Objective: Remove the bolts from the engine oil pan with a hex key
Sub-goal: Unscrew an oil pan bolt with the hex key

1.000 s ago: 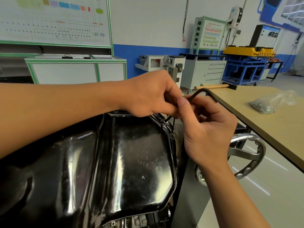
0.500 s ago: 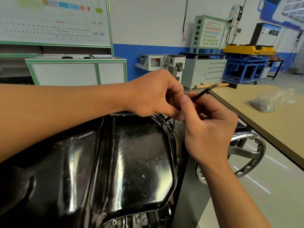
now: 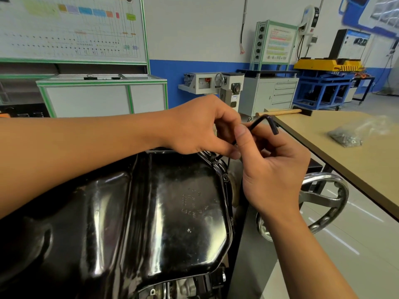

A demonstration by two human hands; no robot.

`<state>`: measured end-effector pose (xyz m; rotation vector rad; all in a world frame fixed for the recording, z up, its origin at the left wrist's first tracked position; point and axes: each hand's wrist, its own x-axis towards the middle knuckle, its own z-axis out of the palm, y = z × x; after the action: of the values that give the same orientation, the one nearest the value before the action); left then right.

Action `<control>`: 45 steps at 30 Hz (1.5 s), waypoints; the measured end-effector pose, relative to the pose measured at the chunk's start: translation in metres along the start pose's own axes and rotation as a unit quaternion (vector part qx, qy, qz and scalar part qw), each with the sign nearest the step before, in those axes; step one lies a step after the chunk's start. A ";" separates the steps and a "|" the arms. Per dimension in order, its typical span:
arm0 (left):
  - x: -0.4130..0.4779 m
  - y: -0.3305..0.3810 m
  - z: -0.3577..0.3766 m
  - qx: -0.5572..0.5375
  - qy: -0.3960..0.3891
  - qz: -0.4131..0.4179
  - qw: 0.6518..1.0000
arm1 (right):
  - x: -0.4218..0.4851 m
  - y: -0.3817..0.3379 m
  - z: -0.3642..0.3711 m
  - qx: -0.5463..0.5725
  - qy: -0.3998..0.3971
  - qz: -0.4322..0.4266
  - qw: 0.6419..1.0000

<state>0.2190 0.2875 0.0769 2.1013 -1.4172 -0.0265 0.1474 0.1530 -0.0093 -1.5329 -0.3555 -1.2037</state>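
The job is looking to be somewhere in the middle, though most of the flange is sitting out of sight. Both hands are working at the far right corner of the oil pan (image 3: 151,212). The left hand (image 3: 200,126) is curling its fingers round the lower shaft of the hex key (image 3: 262,123), and the right hand (image 3: 274,169) is pinching the shaft just above it between thumb and fingers. The key's short end is pointing down over the counter (image 3: 345,160) edge. Its long end is reaching down to a bolt (image 3: 217,157) at the pan's rim, so this bolt is probably being spun out now. Just along the right edge a second round fitting (image 3: 225,177) is showing; whether that is a bolt head or an empty hole I cannot tell.

A clear bag (image 3: 347,134) of small metal parts is lying on the counter, well apart from the pan; these may be bolts already taken out.

The pan is lying bottom-up on the engine, black and glossy, throwing back bright streaks of light, with faint raised lettering on its flat face.
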 end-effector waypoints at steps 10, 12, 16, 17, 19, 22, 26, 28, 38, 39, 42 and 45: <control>0.001 0.001 0.002 0.028 0.034 -0.002 0.999 | 0.000 -0.002 0.000 -0.002 0.003 0.005 1.000; 0.001 0.000 0.002 0.014 0.020 0.001 1.000 | 0.000 -0.002 0.000 -0.005 -0.001 0.001 1.000; -0.006 0.001 -0.001 -0.031 -0.032 0.016 0.999 | 0.000 -0.003 0.000 -0.012 0.000 -0.003 1.000; -0.006 0.001 -0.002 -0.029 -0.032 0.016 0.999 | 0.000 -0.003 0.000 -0.013 0.000 -0.002 1.000; -0.003 0.003 -0.002 -0.002 -0.011 0.017 1.000 | 0.000 -0.002 0.001 -0.004 -0.004 0.002 1.000; 0.001 0.002 0.002 0.016 0.030 0.013 0.999 | 0.000 -0.002 0.001 0.003 -0.005 0.005 1.000; -0.002 0.000 0.002 0.014 0.018 0.015 1.000 | 0.000 0.000 0.000 0.007 0.002 0.006 1.000; -0.004 -0.002 0.002 0.002 0.001 0.017 1.000 | -0.001 0.000 0.001 0.007 -0.001 0.014 1.000; -0.005 -0.015 -0.008 0.186 -0.137 -0.077 0.970 | 0.005 -0.004 -0.005 0.004 0.035 0.006 0.999; -0.004 -0.015 -0.007 0.199 -0.144 -0.081 0.966 | 0.004 -0.005 -0.005 0.004 0.033 0.009 0.999; 0.001 -0.014 -0.006 0.246 -0.162 -0.087 0.952 | 0.004 -0.006 -0.005 0.010 0.028 0.016 0.999; 0.001 -0.016 -0.007 0.267 -0.178 -0.065 0.945 | 0.003 -0.005 -0.007 0.007 0.036 0.019 0.999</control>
<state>0.2356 0.2939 0.0755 2.7456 -1.6217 -0.0872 0.1420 0.1477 -0.0047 -1.4748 -0.2855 -1.2210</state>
